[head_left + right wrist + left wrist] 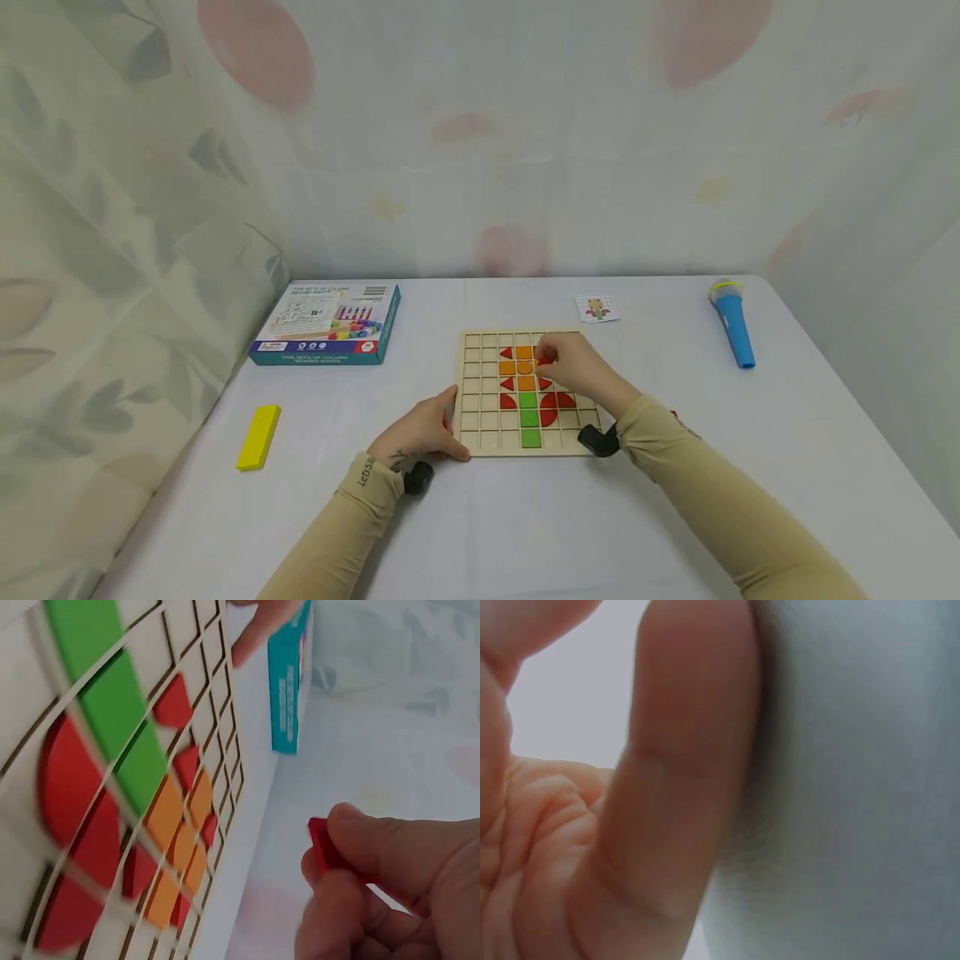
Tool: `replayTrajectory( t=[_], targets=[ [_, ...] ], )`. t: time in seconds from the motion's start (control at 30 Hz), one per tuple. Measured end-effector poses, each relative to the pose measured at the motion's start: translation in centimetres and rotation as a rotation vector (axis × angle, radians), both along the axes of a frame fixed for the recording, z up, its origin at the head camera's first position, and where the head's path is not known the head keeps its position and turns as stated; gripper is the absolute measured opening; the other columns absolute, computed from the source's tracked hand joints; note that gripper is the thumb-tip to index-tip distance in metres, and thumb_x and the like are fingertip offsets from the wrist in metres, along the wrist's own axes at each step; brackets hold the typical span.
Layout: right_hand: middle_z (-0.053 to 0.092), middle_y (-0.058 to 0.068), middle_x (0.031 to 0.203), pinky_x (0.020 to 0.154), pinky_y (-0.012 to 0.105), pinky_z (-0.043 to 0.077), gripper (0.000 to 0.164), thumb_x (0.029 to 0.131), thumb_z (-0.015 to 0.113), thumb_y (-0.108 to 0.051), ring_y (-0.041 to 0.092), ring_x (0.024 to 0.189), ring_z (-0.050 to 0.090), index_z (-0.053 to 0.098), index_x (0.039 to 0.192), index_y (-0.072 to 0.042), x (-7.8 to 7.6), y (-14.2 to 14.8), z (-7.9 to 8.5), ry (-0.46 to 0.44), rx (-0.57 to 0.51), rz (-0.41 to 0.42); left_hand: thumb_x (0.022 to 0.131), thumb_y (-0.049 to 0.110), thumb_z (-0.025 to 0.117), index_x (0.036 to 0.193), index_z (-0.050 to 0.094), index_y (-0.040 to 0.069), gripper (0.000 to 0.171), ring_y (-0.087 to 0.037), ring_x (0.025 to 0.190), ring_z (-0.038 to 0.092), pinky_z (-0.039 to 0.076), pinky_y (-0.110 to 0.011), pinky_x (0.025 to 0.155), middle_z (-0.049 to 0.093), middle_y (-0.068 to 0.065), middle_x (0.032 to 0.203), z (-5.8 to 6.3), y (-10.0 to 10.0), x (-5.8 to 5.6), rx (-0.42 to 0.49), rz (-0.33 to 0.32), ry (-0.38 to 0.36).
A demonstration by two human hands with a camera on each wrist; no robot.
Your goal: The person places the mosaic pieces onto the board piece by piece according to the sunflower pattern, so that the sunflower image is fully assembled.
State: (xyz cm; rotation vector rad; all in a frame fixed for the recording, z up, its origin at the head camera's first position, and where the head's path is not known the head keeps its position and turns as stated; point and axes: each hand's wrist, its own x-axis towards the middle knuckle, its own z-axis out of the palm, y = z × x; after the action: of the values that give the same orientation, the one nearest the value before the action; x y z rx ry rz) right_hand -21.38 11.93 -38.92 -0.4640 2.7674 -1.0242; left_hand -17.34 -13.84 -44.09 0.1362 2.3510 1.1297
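Observation:
A wooden grid board [471,408] lies flat on the white table, with orange, green and red tiles set in its cells. My left hand [423,427] rests at the board's near left corner, thumb by the front edge and fingers by the left side. Above the upper right part of the board, my right hand [577,364] pinches a small red tile [322,846] between thumb and fingers. That tile is seen nearly edge-on, so its outline is unclear. Green tiles [112,709] form a column below the orange tiles [163,814]. The left wrist view shows mostly fingers close up.
A picture card [597,307] lies behind the board. To the left are a boxed toy set [326,323] and a yellow block [258,437]. A blue toy microphone [735,325] lies at the right. Something red [673,413] peeks out beside the right sleeve.

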Motion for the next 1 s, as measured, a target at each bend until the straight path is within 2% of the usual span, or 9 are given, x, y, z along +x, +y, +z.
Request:
replayTrajectory(
  t=[0.1,0.2,0.3,0.4,0.47,0.6,0.8,1.0],
  targets=[
    [0.061,0.004,0.079,0.059,0.026,0.043,0.002,0.081,0.066,-0.006,0.016,0.067,0.050,0.064,0.082,-0.007,-0.5,-2.2,-0.1,-0.008,-0.024,0.063,0.055,0.010,0.088,0.149,0.013,0.007,0.120,-0.019,0.066,0.051,0.044,-0.029,0.054,0.052,-0.013,0.118,0.0,0.0,0.0,0.009,0.011,-0.010],
    [0.063,0.003,0.081,0.061,0.026,0.043,0.006,0.081,0.062,-0.002,0.014,0.069,0.051,0.066,0.082,-0.007,-0.8,-4.0,-0.7,0.000,0.018,0.142,0.055,0.011,0.089,0.149,0.014,0.007,0.120,-0.021,0.072,0.052,0.044,-0.030,0.057,0.049,-0.014,0.126,0.1,0.0,0.0,0.001,0.012,-0.008],
    [0.065,0.003,0.084,0.066,0.026,0.045,0.010,0.082,0.061,0.000,0.014,0.073,0.053,0.068,0.085,-0.007,-1.0,-5.5,-1.6,-0.008,0.072,0.205,0.054,0.014,0.089,0.149,0.016,0.006,0.120,-0.021,0.090,0.051,0.044,-0.032,0.073,0.043,-0.013,0.137,0.0,-0.1,0.0,-0.018,-0.003,0.022],
    [0.065,0.002,0.087,0.070,0.027,0.046,0.010,0.082,0.062,0.000,0.014,0.076,0.053,0.068,0.085,-0.008,-1.0,-6.4,-2.3,-0.029,0.109,0.237,0.053,0.016,0.090,0.148,0.018,0.006,0.120,-0.021,0.107,0.045,0.037,-0.036,0.092,0.037,-0.011,0.145,-0.1,-0.2,-0.1,-0.038,-0.013,0.053],
    [0.064,0.002,0.085,0.070,0.028,0.045,0.010,0.082,0.063,0.000,0.014,0.075,0.053,0.068,0.083,-0.009,-1.0,-6.8,-2.6,-0.050,0.119,0.242,0.052,0.016,0.090,0.148,0.018,0.005,0.120,-0.021,0.111,0.042,0.033,-0.038,0.098,0.035,-0.012,0.146,-0.1,-0.2,-0.1,-0.036,-0.013,0.061],
    [0.063,0.000,0.082,0.067,0.026,0.044,0.010,0.081,0.065,-0.002,0.013,0.072,0.052,0.068,0.080,-0.011,-0.9,-6.9,-2.9,-0.066,0.141,0.246,0.052,0.016,0.090,0.148,0.018,0.005,0.121,-0.021,0.110,0.042,0.033,-0.040,0.099,0.037,-0.013,0.145,-0.1,-0.2,-0.1,-0.033,-0.013,0.064],
    [0.061,-0.004,0.078,0.064,0.025,0.042,0.009,0.081,0.066,-0.005,0.012,0.069,0.051,0.068,0.079,-0.013,-0.8,-7.1,-3.0,-0.046,0.175,0.248,0.053,0.018,0.090,0.148,0.018,0.006,0.120,-0.020,0.102,0.045,0.035,-0.036,0.091,0.044,-0.011,0.139,-0.1,-0.2,-0.2,-0.047,-0.016,0.057],
    [0.060,-0.005,0.073,0.060,0.025,0.041,0.009,0.081,0.065,-0.006,0.011,0.065,0.050,0.068,0.076,-0.013,-0.6,-7.2,-3.1,-0.018,0.191,0.251,0.053,0.017,0.090,0.148,0.017,0.006,0.120,-0.020,0.098,0.046,0.038,-0.033,0.085,0.042,-0.012,0.140,-0.1,-0.2,-0.2,-0.039,-0.012,0.045]
  ],
)
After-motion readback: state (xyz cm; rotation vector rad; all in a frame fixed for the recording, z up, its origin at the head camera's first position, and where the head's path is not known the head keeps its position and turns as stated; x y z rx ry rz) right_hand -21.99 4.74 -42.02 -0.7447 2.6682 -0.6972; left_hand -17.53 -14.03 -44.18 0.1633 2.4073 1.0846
